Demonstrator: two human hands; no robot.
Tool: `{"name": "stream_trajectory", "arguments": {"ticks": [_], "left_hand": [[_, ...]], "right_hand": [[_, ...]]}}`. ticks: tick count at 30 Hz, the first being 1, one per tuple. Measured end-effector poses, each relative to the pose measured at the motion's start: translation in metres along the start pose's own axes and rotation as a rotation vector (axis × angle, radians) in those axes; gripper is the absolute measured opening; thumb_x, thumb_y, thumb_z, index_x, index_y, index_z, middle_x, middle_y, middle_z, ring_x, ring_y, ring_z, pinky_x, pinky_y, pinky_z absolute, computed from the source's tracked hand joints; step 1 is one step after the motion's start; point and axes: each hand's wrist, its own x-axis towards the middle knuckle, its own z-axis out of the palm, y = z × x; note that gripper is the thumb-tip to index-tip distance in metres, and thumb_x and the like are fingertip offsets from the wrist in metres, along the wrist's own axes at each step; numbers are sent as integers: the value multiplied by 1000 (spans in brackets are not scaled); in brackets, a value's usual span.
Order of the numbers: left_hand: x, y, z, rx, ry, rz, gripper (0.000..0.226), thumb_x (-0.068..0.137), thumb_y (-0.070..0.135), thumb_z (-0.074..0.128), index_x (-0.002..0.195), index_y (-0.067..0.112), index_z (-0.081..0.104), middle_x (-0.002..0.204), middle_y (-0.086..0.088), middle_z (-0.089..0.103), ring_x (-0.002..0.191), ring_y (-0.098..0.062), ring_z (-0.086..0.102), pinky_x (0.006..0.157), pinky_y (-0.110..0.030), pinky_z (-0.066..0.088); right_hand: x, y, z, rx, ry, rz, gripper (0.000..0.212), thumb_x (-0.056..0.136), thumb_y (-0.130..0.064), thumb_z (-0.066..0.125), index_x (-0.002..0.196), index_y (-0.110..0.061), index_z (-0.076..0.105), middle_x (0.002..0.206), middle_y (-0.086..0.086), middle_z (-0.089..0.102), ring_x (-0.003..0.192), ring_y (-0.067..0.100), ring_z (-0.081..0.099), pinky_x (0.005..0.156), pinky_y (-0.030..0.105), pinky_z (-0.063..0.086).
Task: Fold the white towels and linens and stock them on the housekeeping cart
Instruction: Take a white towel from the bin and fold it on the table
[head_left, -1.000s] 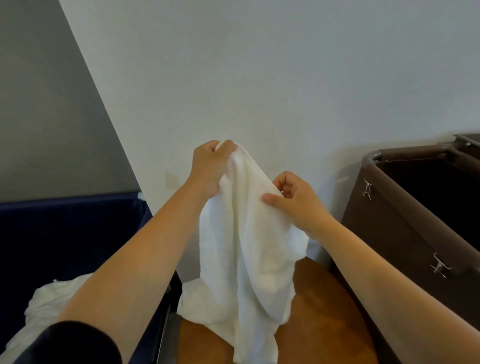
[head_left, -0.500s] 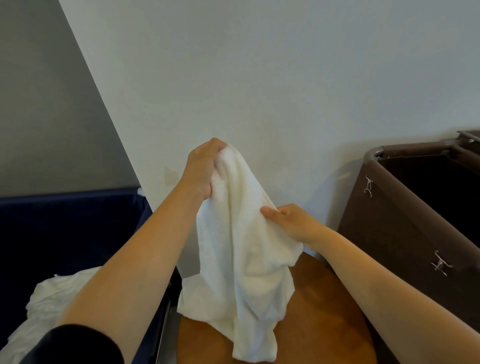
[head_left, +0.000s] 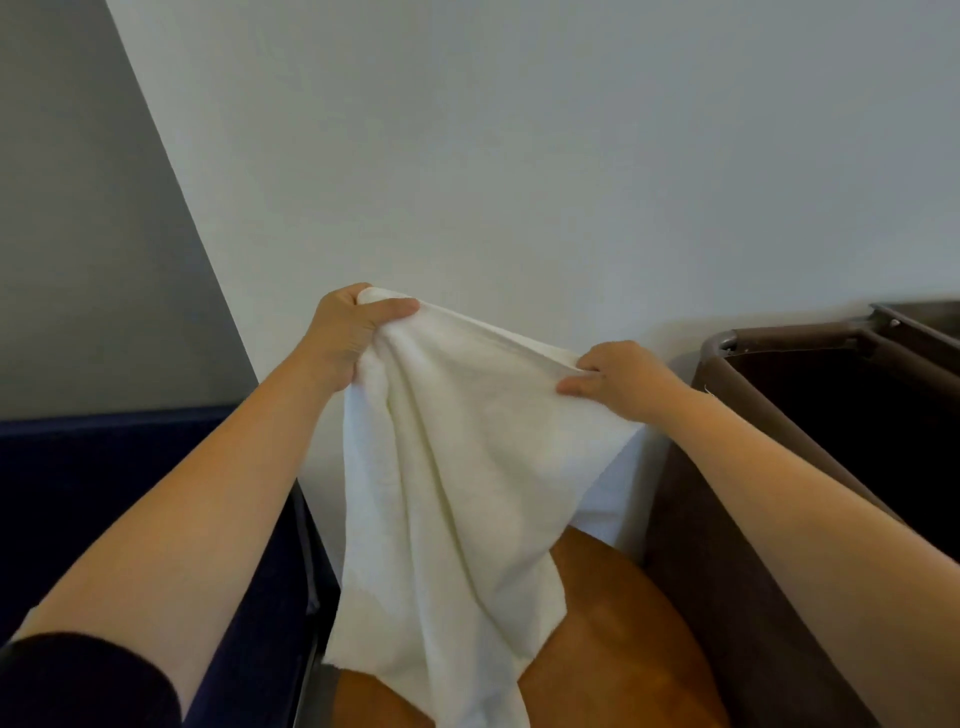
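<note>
The white towel (head_left: 457, 493) hangs in the middle of the frame, held up in the air in front of a pale wall (head_left: 519, 156). Its top edge is stretched fairly taut between the two hands and slopes down from left to right. Below that edge the cloth falls in long loose folds, and its lower end runs out past the bottom of the frame

The left hand (head_left: 348, 332) holds the higher corner, left of centre. Its grip is clamped on the towel, fingers curled round a bunch of cloth with the thumb laid across the top. The right hand (head_left: 618, 379) sits lower, right of centre. Its grip is also closed on the towel, pinching the edge between thumb and curled fingers. Both forearms are bare, and a dark sleeve (head_left: 78, 680) shows at the lower left corner

Behind the hanging cloth, at lower centre, lies a rounded orange-brown worktop (head_left: 623, 649); whether the towel touches it cannot be told. A brown fabric cart bin (head_left: 727, 571) with a dark open inside stands at the right edge. A navy bin (head_left: 104, 493) fills the lower left, under a grey wall (head_left: 78, 234)
</note>
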Motion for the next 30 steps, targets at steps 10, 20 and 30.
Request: {"name": "stream_trajectory", "arguments": {"ticks": [10,20,30], "left_hand": [[29,34,-26,260,64,213,34,71,26,82,75,14,51,75,-7,52,67,-19,51,58,-28,45],[47,75,-17,667,369,505,42,86,48,62,81,11,43,72,1,46,74,-24,45,63,-34,34],[53,98,-3,819,273,421,45,85,39,66,66,14,34,70,-2,41,78,-26,43,65,-31,29]], "right_hand": [[20,5,-88,99,486,149,54,94,-39,50,53,-13,28,52,4,33,52,20,33,51,33,25],[37,-16,-143,243,729,85,53,92,-27,58,51,-12,27,51,3,28,50,16,26,51,33,22],[37,-27,-147,434,833,199,40,77,-11,56,53,-17,24,53,2,20,50,15,18,47,28,16]]}}
